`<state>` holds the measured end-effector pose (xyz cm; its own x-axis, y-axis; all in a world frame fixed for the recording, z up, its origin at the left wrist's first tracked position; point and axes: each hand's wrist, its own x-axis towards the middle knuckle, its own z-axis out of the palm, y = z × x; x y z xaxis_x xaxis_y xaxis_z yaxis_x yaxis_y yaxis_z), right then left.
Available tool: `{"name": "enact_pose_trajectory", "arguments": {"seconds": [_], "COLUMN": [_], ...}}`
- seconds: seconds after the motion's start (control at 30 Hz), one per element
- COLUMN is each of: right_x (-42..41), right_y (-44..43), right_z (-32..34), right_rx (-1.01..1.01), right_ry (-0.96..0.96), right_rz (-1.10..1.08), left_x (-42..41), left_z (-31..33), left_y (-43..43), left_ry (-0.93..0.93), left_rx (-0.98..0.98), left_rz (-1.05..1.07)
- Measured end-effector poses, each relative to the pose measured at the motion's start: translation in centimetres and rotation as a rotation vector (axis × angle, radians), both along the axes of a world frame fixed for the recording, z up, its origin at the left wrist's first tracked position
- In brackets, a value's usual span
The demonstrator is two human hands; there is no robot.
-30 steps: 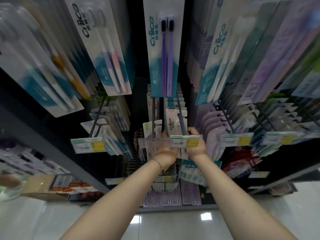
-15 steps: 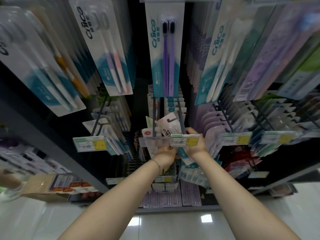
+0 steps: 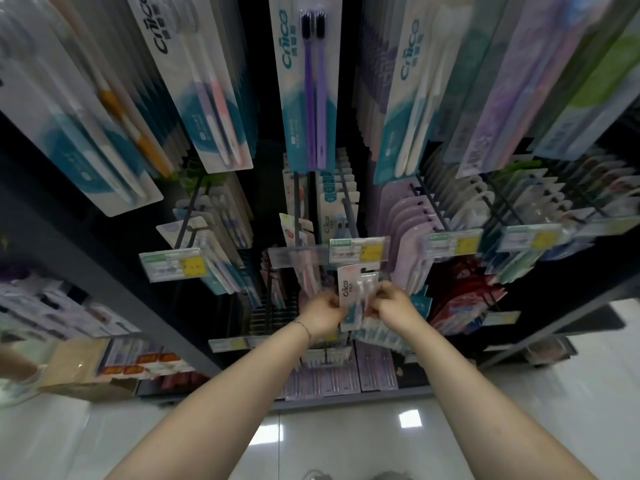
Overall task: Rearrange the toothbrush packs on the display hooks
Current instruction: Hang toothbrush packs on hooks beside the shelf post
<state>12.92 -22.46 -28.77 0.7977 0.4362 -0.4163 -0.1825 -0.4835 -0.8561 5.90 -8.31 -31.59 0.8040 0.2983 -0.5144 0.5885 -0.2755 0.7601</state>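
The Cnice toothbrush pack [image 3: 353, 296] is coming off its hook [image 3: 349, 211], left hand [image 3: 322, 315] and right hand [image 3: 393, 306] pinching it for rehanging.

Down at my left, a brown cardboard box [image 3: 79, 372] is sitting low beside the grey shelf edge [image 3: 104, 289]. Green-and-yellow price labels [image 3: 173, 268] are hanging in a row before me. Under me, the glossy pale floor [image 3: 346, 441] is catching a bright square of light.
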Motion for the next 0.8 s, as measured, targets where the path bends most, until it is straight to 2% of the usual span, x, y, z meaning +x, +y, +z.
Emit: {"name": "enact_pose_trajectory", "arguments": {"seconds": [0.2, 0.53, 0.8], "right_x": [-1.0, -2.3, -3.6], "right_y": [-2.1, -4.9, -4.3], "right_z": [0.6, 5.7, 10.9], "right_rx": [0.031, 0.186, 0.359], "right_ry": [-0.049, -0.204, -0.391], "right_rz": [0.1, 0.193, 0.284], "left_x": [-1.6, -4.9, -7.5], "left_z": [2.8, 8.1, 12.5], "left_y": [-1.8, -4.2, -4.0], "left_ry": [-0.058, -0.297, -0.526], "left_rx": [0.094, 0.097, 0.124], "left_rz": [-0.009, 0.044, 0.199]}}
